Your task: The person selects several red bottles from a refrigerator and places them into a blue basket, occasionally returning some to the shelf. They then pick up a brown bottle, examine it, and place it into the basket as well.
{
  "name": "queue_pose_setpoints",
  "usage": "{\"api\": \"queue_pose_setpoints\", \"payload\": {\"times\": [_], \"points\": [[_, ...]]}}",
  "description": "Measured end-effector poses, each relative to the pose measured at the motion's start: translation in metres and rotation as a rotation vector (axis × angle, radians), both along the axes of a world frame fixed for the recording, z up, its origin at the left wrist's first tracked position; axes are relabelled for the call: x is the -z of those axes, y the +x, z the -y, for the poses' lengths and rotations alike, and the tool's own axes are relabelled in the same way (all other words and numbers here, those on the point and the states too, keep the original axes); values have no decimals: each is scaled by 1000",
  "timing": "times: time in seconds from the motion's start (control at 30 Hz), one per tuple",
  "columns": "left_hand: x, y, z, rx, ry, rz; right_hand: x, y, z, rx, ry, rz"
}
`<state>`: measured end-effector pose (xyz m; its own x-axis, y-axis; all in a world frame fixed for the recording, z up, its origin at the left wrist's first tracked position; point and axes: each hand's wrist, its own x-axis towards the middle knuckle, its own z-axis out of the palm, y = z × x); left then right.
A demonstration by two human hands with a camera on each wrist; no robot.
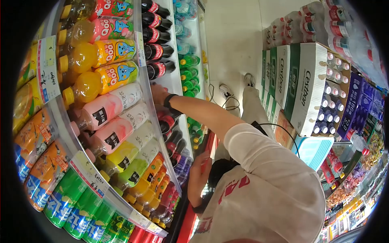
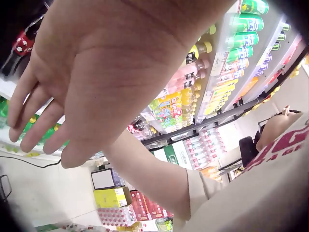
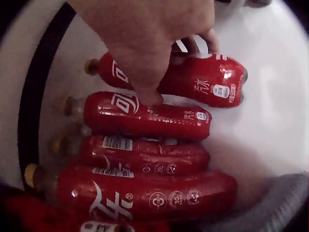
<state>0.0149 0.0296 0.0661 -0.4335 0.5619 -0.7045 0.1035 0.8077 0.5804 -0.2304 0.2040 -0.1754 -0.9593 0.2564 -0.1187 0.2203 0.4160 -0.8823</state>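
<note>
My right hand (image 3: 149, 36) reaches into a white shelf and grips the uppermost red-labelled cola bottle (image 3: 200, 79) in the right wrist view, thumb on its near side and fingers over the far side. Right below the thumb lies a second cola bottle (image 3: 164, 118), with several more beside it. In the head view the right hand (image 1: 160, 94) is partly hidden behind the shelf's price strip. My left hand (image 1: 198, 176) hangs by the lower shelf edge near some purple bottles (image 1: 184, 170). Its palm (image 2: 101, 72) faces the left wrist camera, fingers extended and holding nothing.
Pink juice bottles (image 1: 109, 105), orange juice bottles (image 1: 115, 75) and green cans (image 1: 67, 198) fill neighbouring shelves. Dark cola bottles (image 1: 156, 52) lie beyond the right hand. Across the aisle floor (image 1: 233, 40) stand stacked water cartons (image 1: 304, 89). A black cable (image 1: 279, 125) passes near my clothing.
</note>
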Motion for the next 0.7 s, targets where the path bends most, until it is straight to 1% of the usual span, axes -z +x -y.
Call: {"api": "queue_pose_setpoints", "payload": {"times": [0.07, 0.2, 0.23, 0.3, 0.33, 0.4, 0.43, 0.53, 0.57, 0.6, 0.67, 0.7], "points": [[3, -1, -1, -12, 24, -2, 5, 26, 10, 209, 20, -128], [3, -4, -17, 48, 57, -17, -18, 79, -3, 166, -123, -20], [2, -5, -21, 77, 79, -22, -19, 92, -8, 146, -120, -6], [4, -6, -23, 74, 100, -5, -23, 123, -16, 116, -116, 28], [3, -6, -27, 74, 112, 6, -29, 140, -23, 119, -179, 61], [-8, -9, -43, 12, 75, 42, -47, 179, -39, 120, -303, 129], [-14, -11, -51, -18, 57, 60, -60, 201, -47, 112, -329, 144], [-15, -19, -70, -77, 76, 1, -109, 265, -83, 89, -375, 199], [-5, -20, -73, -123, 123, -80, -127, 285, -96, 90, -382, 233], [-10, -21, -86, -190, 85, -53, -158, 305, -110, 93, -369, 243], [-20, -16, -113, -295, 350, 45, -205, 345, -123, 197, -418, 136], [-17, -13, -125, -359, 445, 62, -228, 361, -129, 212, -409, 119]]}}
